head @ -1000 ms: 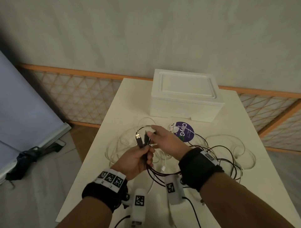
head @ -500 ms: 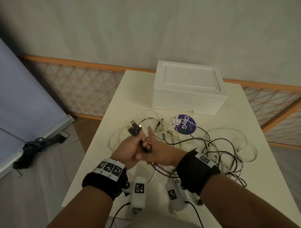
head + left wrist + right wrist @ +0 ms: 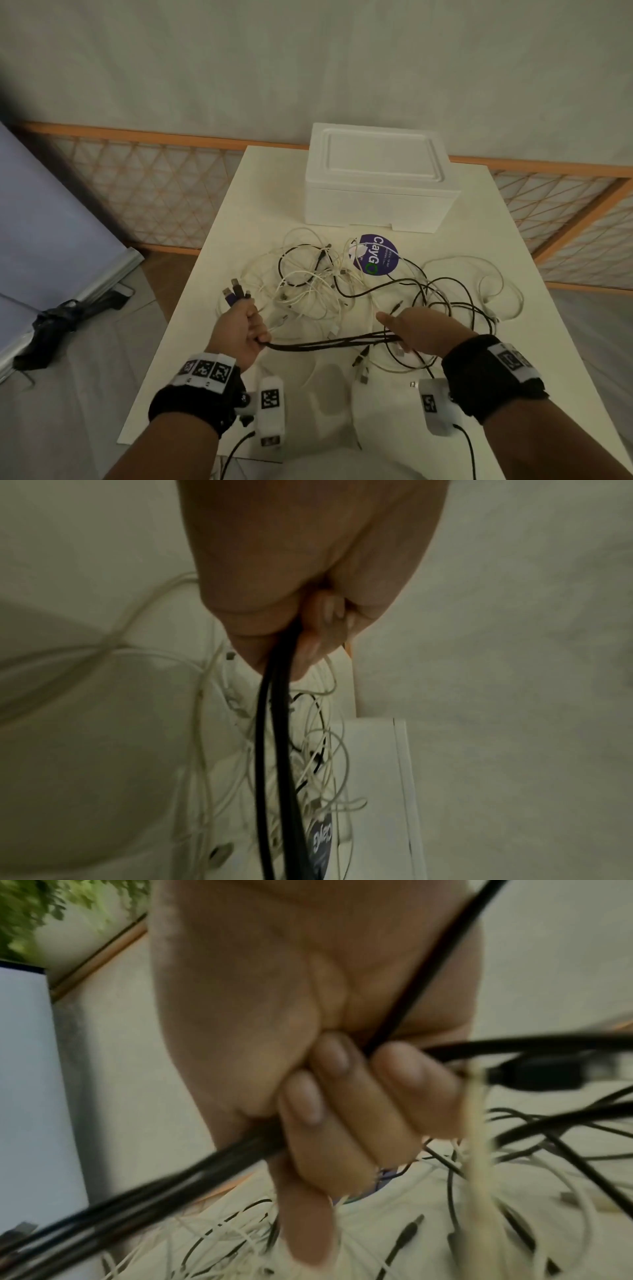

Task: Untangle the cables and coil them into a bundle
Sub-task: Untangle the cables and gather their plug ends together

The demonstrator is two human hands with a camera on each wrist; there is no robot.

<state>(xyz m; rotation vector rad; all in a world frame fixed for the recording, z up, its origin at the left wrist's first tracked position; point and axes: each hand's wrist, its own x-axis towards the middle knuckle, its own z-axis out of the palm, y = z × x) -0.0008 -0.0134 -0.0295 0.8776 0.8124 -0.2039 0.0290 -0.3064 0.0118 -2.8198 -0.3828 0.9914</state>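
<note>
On the table (image 3: 239, 212), a purple sticker (image 3: 375, 254) read "ClayGO". My left hand (image 3: 239, 329) clenched the black cables (image 3: 329, 343) below their plugs (image 3: 234, 291); my right hand (image 3: 421, 329) curled around them farther along.

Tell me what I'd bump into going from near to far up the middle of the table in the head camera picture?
Near to far: black cables stretched between the left hand and right hand → tangle of white cables → purple round sticker → white foam box → wall.
</note>
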